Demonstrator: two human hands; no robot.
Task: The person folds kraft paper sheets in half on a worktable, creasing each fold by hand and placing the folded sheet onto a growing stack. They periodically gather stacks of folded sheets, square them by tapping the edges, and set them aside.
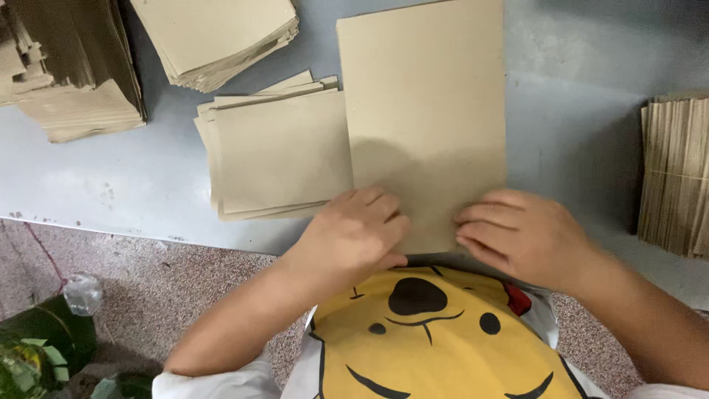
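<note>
Nearest the camera, a yellow cartoon-bear shirt [436,332] is seen, with both forearms reaching forward over the edge of the grey table [576,125]. The left hand [354,236] and the right hand [521,236] are pressed down on the near end of a tall brown paper sheet [425,111], which lies flat on the table, its near edge at the table edge. The fingers of both hands are curled and bent inward toward each other, knuckles raised; whether the edge is pinched or merely held flat cannot be told, since the fingertips are partly hidden.

A crooked crease is judged possible if one hand is pushed harder than the other, and the sheet could be slid against the fanned stack of smaller sheets [277,151] touching its left edge, so that stack could be disturbed.

Farther off, a second stack [218,37] and a darker, ragged pile [70,74] are set toward the back left, and a bundle of upright sheets [676,177] is kept well apart at the right.
</note>
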